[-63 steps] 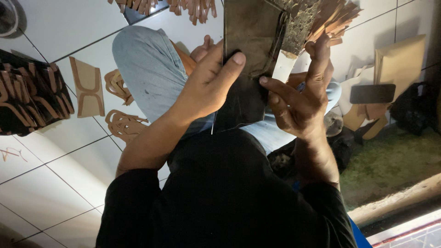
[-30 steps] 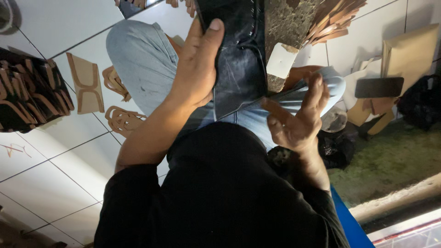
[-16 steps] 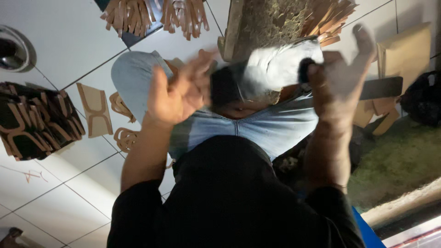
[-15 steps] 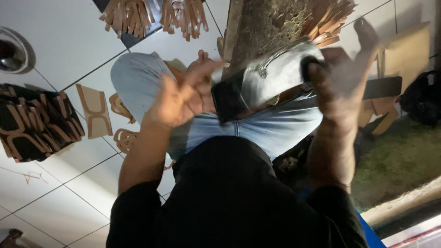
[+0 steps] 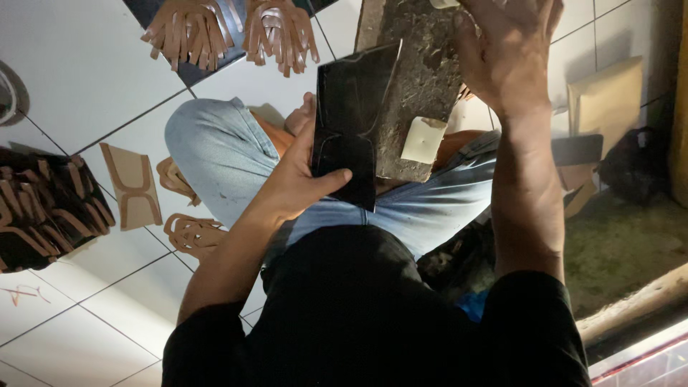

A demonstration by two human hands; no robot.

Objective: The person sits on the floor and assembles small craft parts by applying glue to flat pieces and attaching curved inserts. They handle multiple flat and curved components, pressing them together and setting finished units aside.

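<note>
Left hand [image 5: 304, 179]: clamped on black leather piece [image 5: 347, 129], thumb across lower edge, piece upright over lap. Right hand [image 5: 505, 50]: raised apart, fingers spread on rough stone block [image 5: 423, 79]. Cream wax lump [image 5: 423, 140] on block. Tan strap cutouts [image 5: 190, 32] on tiled floor [image 5: 79, 72].

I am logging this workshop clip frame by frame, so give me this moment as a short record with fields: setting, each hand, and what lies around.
setting: person seated cross-legged in jeans on a white tiled floor
left hand: grips a dark glossy sheet, thumb across its lower edge
right hand: raised at the top edge, above a rough worn block; whether it holds anything cannot be told
on the block: a pale cream lump
floor, left: tan cut strap pieces
floor, top: bundles of tan straps
</note>
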